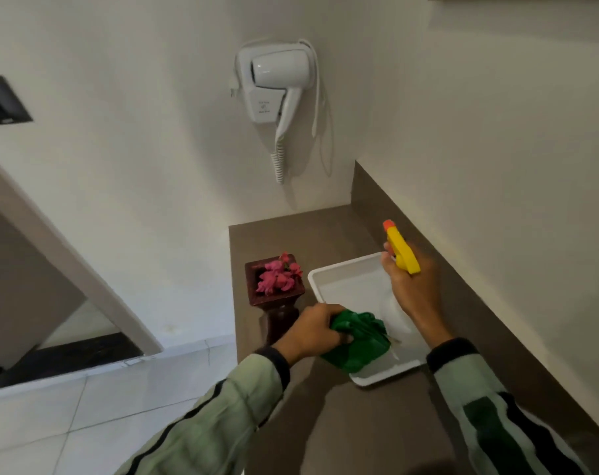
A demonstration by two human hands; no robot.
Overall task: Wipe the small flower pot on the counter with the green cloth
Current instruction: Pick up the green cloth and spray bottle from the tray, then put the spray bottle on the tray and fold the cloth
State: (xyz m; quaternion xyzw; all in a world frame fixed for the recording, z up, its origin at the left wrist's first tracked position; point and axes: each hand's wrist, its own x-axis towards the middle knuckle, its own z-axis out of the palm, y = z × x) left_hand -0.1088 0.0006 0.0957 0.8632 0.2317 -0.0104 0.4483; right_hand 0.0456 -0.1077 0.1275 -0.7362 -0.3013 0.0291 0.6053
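A small dark wooden flower pot (pixel 280 303) with pink flowers stands near the left edge of the brown counter (pixel 328 231). My left hand (pixel 311 329) sits just right of the pot's base, closed around a bunched green cloth (pixel 358 341) that hangs over the near left part of a white tray (pixel 342 269). My right hand (pixel 413 286) is above the tray, gripping a spray bottle (pixel 402 250) with a yellow trigger head and orange nozzle. Its clear body shows below my palm.
A white wall-mounted hair dryer (pixel 277 84) with a coiled cord hangs above the counter's far end. The wall runs along the counter's right side. A tiled floor (pixel 85 406) and a doorway lie to the left.
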